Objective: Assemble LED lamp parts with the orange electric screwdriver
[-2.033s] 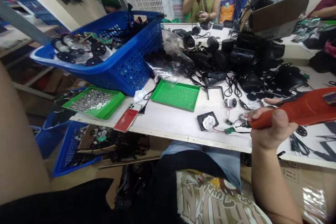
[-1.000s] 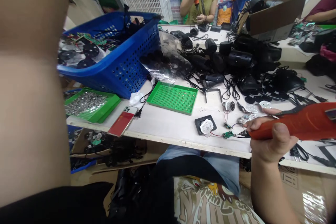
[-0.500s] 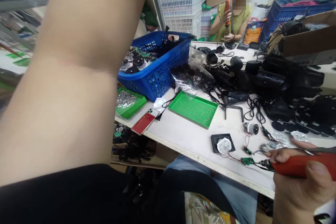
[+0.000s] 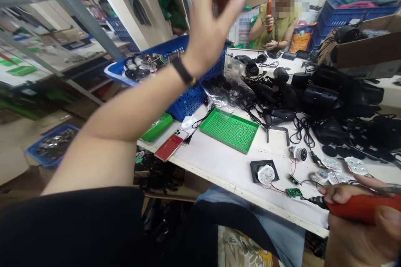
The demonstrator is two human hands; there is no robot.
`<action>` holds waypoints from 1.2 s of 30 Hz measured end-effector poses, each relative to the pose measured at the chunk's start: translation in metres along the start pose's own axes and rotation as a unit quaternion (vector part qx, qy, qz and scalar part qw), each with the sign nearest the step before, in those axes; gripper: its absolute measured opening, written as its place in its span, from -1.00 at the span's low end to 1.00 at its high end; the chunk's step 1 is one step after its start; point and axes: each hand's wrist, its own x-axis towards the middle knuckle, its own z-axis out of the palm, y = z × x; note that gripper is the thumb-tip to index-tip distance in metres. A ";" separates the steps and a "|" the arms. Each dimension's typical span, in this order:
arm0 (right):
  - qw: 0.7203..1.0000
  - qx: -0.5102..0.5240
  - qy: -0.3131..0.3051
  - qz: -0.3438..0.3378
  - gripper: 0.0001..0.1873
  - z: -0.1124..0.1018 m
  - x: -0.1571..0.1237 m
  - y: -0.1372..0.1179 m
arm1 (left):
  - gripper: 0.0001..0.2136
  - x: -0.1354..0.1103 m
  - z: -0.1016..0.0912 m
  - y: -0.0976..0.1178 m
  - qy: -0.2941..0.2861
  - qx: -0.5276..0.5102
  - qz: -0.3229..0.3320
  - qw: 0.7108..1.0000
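Head cam, live: R hand point(image 4: 354, 233) low at the bench's near edge, fingers wrapped round an orange electric screwdriver point(image 4: 365, 208), thumb on top, a firm grip. Driver's long axis runs about level, metal tip pointing left, right of the green pegboard tray point(image 4: 230, 131) and just beside a small green PCB point(image 4: 293, 192), w/ thin wires trailing off it. R hand's clearly the nearer one; only those wires lie between tip and board. L hand point(image 4: 216, 16) is up high, left of the tray, fingers loosely curled, blurred, nothing visible in it, black wristband point(image 4: 181, 70) on the wrist, forearm crossing above the tray's left side. Also right of the tray: black square frame point(image 4: 255, 171) w/ a clear round piece point(image 4: 266, 175) on it, small motor point(image 4: 297, 153), clear round discs point(image 4: 356, 166) w/ red wires. Beyond the tray, a heap of black hair dryers point(image 4: 319, 96) and cords. Left of it, phone in a red case point(image 4: 171, 146) and blue basket point(image 4: 188, 100) of parts, partly behind the L arm. Far side of the tray, a co-worker point(image 4: 275, 29) grips a similar orange driver.
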 end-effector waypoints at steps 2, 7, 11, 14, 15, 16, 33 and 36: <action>1.000 0.001 0.001 0.007 -0.61 0.003 0.001 0.001 | -0.64 -0.027 0.020 -0.013 0.070 -0.031 -0.088 0.993; 0.999 -0.002 -0.037 0.007 -0.64 0.021 -0.005 -0.002 | -0.47 -0.104 0.080 -0.073 0.028 -0.036 -0.309 0.950; 0.998 0.004 -0.057 -0.006 -0.64 0.025 -0.012 -0.003 | -0.39 -0.099 0.102 -0.113 0.067 -0.129 -0.365 0.920; 0.996 0.016 -0.082 -0.013 -0.59 0.020 -0.013 0.000 | -0.39 -0.084 0.108 -0.130 0.081 -0.167 -0.384 0.905; 0.996 0.020 -0.090 -0.019 -0.57 0.018 -0.013 0.000 | -0.40 -0.082 0.110 -0.133 0.080 -0.166 -0.384 0.905; 0.995 0.024 -0.097 -0.025 -0.55 0.016 -0.013 0.001 | -0.42 -0.081 0.111 -0.136 0.079 -0.166 -0.382 0.906; 0.985 0.075 -0.156 -0.020 -0.56 0.013 -0.024 0.000 | -0.81 -0.099 0.124 -0.130 0.054 0.055 -0.238 0.968; 0.984 0.075 -0.159 -0.014 -0.54 0.014 -0.027 -0.001 | -0.71 -0.108 0.127 -0.128 -0.018 0.188 -0.126 0.974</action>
